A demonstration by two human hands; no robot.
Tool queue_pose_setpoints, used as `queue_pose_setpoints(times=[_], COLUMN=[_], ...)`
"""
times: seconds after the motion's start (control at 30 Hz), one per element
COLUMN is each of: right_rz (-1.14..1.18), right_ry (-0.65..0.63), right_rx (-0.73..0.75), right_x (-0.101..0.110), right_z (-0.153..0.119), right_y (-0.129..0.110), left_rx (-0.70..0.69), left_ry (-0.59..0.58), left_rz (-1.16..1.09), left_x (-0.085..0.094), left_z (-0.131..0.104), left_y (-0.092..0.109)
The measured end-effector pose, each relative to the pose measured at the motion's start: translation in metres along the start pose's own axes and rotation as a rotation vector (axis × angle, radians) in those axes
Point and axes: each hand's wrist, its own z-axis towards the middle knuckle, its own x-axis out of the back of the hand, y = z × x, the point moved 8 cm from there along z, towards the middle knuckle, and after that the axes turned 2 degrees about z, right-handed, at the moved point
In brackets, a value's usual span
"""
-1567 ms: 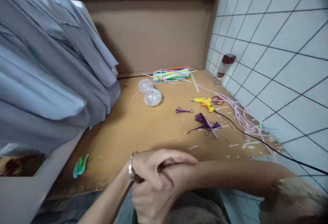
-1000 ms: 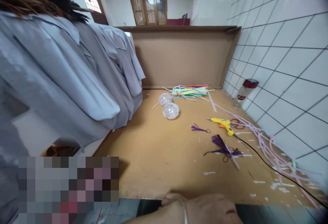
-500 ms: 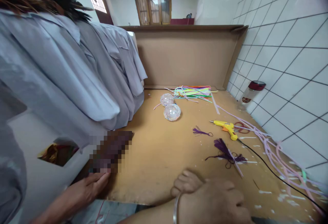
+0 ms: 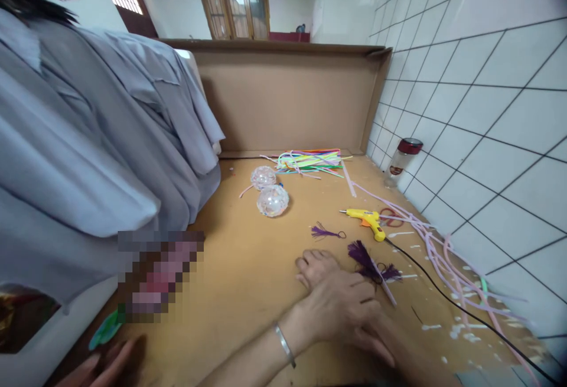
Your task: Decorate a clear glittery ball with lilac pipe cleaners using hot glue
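Note:
My left hand (image 4: 339,307), a metal bracelet on its wrist, lies across my right forearm, its fingers closed round it near the wrist. From under it, my right hand (image 4: 318,266) reaches out palm down on the brown tabletop (image 4: 239,280), its fingers slightly bent and apart; nothing shows in it. A dark purple tassel bundle (image 4: 363,260) with a lilac strip lies just right of my hands. Beyond them is a small purple tassel (image 4: 325,231). The yellow glue gun (image 4: 365,220) rests behind the bundle, pointing left.
Two clear balls (image 4: 272,200) and a heap of coloured strips (image 4: 310,161) lie farther back. Red scissors (image 4: 392,217), tangled lilac tubes (image 4: 425,227) and a black cord are at right. A jar (image 4: 403,159) stands by the tiles. Another person's hand (image 4: 108,366) is at lower left, below a green object (image 4: 106,329).
The view has shifted right. My two hands, still crossed, show farther up on the table, and my right hand's fingers look more spread. The other person's hand has moved down, apart from the blurred-out patch.

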Motion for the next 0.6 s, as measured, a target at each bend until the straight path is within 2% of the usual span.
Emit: queue_pose_setpoints(times=[0.03,0.13,0.27,0.37,0.5,0.57,0.6], right_rz=[-0.023,-0.085,-0.141,-0.178,-0.222,-0.23,-0.235], right_ry=[0.009,0.04,0.08,0.105,0.13,0.12,0.116], right_rx=[-0.069,-0.223,-0.219,-0.208,-0.258,-0.265,-0.269], right_x=[0.002,0.008,0.012,0.012,0.015,0.016,0.017], right_z=[0.004,0.012,0.02,0.021,0.018,0.019,0.019], right_y=[0.009,0.033,0.045,0.046,0.05,0.052,0.054], left_rx=[-0.071,0.059,0.072,0.063,0.05,-0.024,-0.034], left_ry=[0.052,0.18,0.097,0.039,0.116,0.12,0.13], left_rz=[0.002,0.095,0.223,0.237,0.061,-0.133,-0.238], left_x=[0.007,0.018,-0.004,-0.016,-0.01,-0.005,0.0], left_z=[0.002,0.008,0.013,0.005,-0.014,-0.023,-0.026], left_y=[0.002,-0.007,0.003,0.017,0.051,0.069,0.071])
